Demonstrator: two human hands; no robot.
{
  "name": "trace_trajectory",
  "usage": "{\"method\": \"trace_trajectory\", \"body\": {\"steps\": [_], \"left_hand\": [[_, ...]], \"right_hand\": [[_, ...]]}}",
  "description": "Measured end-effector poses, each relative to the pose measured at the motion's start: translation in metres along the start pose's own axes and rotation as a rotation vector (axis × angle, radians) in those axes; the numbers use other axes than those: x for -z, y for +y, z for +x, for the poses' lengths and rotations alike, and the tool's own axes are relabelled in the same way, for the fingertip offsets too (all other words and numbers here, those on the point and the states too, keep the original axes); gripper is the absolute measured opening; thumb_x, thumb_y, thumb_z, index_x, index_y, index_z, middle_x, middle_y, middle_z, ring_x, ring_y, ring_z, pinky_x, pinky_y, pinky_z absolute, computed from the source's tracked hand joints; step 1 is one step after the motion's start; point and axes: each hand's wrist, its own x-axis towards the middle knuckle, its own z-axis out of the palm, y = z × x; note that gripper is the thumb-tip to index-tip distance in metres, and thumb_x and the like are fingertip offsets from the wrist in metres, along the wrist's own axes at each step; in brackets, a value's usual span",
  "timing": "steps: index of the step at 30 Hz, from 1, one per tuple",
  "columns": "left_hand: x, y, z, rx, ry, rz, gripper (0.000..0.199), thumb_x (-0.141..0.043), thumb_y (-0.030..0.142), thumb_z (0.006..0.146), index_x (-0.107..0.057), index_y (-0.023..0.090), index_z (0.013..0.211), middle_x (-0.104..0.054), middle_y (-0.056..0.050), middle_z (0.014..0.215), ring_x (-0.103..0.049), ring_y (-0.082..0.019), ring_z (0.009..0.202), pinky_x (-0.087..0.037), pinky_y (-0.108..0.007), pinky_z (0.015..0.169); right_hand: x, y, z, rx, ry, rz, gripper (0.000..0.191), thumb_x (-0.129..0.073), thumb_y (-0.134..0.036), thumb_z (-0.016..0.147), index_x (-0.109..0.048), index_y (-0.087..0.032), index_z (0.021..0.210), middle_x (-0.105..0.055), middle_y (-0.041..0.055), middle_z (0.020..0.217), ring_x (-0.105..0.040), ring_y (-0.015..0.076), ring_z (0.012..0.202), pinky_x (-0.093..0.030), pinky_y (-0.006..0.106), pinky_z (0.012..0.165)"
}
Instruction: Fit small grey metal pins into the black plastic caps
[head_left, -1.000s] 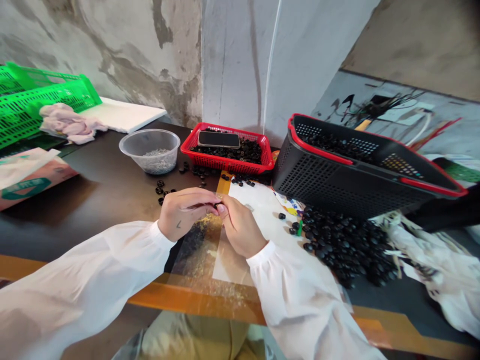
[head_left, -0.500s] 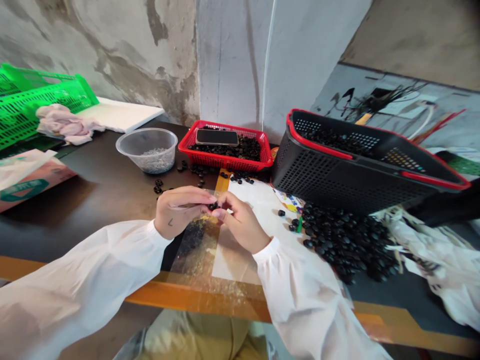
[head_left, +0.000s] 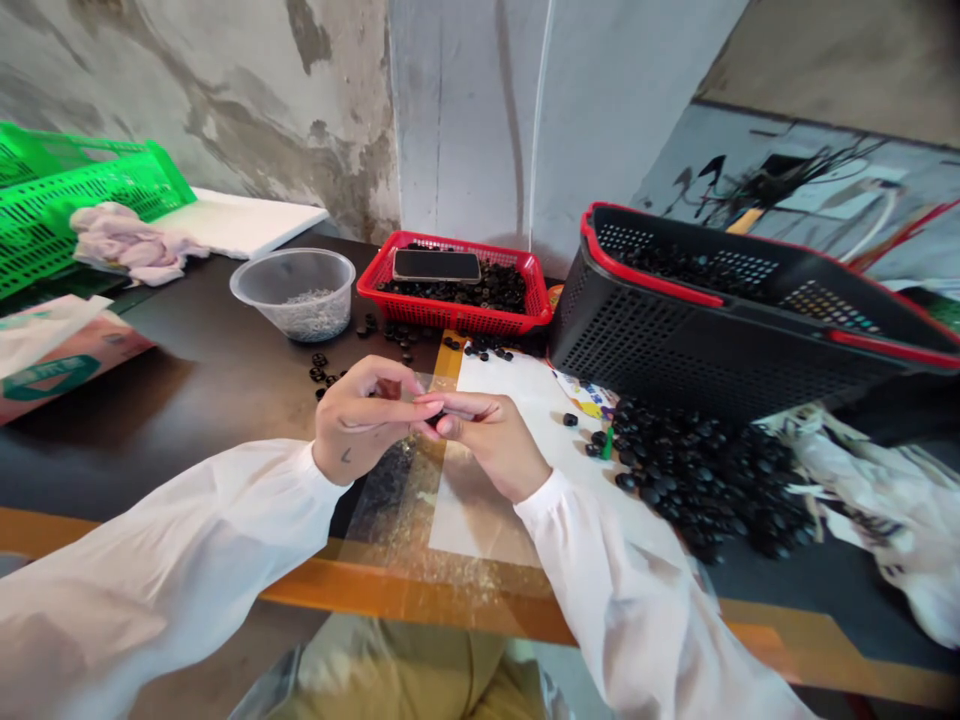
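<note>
Between the fingertips of both hands is a small round black part (head_left: 433,417), mostly covered by the fingers. My left hand (head_left: 365,415) pinches it from the left, its back turned toward me. From the right, my right hand (head_left: 495,440) grips the same part with thumb and forefinger. Both hands hover over the front of the table, above a white sheet (head_left: 480,510) and a clear film taped down. To the right lies a heap of similar black parts (head_left: 705,480). A small green pointed piece (head_left: 608,442) stands at the heap's left edge.
Behind the hands are a clear plastic bowl (head_left: 296,310) with small metallic pieces and a red basket (head_left: 457,320) of black parts carrying a phone (head_left: 436,265). A large black basket (head_left: 675,340) stands right. At left are a tissue box (head_left: 75,360), pink cloth (head_left: 135,240) and green crate (head_left: 90,190).
My fingers have shifted around the black part: the left forefinger is now bent up, and the right fingers reach further over the part. The view has moved slightly.
</note>
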Motion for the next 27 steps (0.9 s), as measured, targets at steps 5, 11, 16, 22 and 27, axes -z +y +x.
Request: {"method": "trace_trajectory", "body": {"steps": [5, 11, 16, 22, 27], "left_hand": [[0.003, 0.005, 0.006, -0.12, -0.104, 0.13, 0.03, -0.082, 0.019, 0.077, -0.079, 0.027, 0.106, -0.068, -0.005, 0.099, -0.069, -0.014, 0.077, -0.062, -0.025, 0.063], [0.012, 0.003, 0.011, -0.309, -0.168, 0.38, 0.055, -0.081, 0.023, 0.079, -0.065, 0.029, 0.131, -0.071, -0.006, 0.104, -0.067, -0.011, 0.074, -0.058, -0.02, 0.06], [0.006, 0.008, 0.008, -0.275, -0.15, 0.478, 0.036, -0.075, 0.02, 0.084, -0.072, 0.026, 0.119, -0.073, -0.005, 0.102, -0.068, -0.011, 0.076, -0.058, -0.019, 0.066], [0.001, 0.011, 0.006, -0.31, -0.139, 0.538, 0.041, -0.073, 0.016, 0.086, -0.069, 0.028, 0.125, -0.072, -0.003, 0.097, -0.068, -0.012, 0.077, -0.059, -0.021, 0.069], [0.014, 0.002, 0.011, -0.258, -0.186, 0.466, 0.035, -0.074, 0.032, 0.086, -0.071, 0.024, 0.12, -0.07, -0.004, 0.101, -0.066, -0.011, 0.072, -0.056, -0.02, 0.06]], "right_hand": [[-0.006, -0.004, -0.002, -0.01, 0.076, -0.026, 0.019, -0.084, -0.027, 0.066, -0.082, -0.025, 0.085, -0.08, 0.0014, 0.089, -0.072, 0.0213, 0.09, -0.056, 0.042, 0.094], [-0.009, -0.014, -0.004, 0.059, 0.131, -0.112, 0.013, -0.08, -0.021, 0.067, -0.081, -0.023, 0.08, -0.079, 0.0004, 0.085, -0.073, 0.0208, 0.086, -0.058, 0.038, 0.088], [-0.007, -0.013, -0.003, 0.099, 0.141, -0.174, 0.006, -0.074, -0.02, 0.07, -0.079, -0.023, 0.07, -0.079, 0.0, 0.089, -0.072, 0.0219, 0.093, -0.055, 0.037, 0.093], [-0.006, -0.007, -0.002, 0.083, 0.194, -0.154, 0.005, -0.074, -0.02, 0.069, -0.077, -0.023, 0.069, -0.078, -0.0006, 0.081, -0.07, 0.0202, 0.085, -0.055, 0.037, 0.09], [-0.001, -0.009, 0.004, 0.12, 0.07, -0.053, 0.02, -0.082, -0.023, 0.067, -0.072, -0.024, 0.084, -0.075, -0.0016, 0.086, -0.069, 0.0169, 0.084, -0.056, 0.034, 0.088]]}}
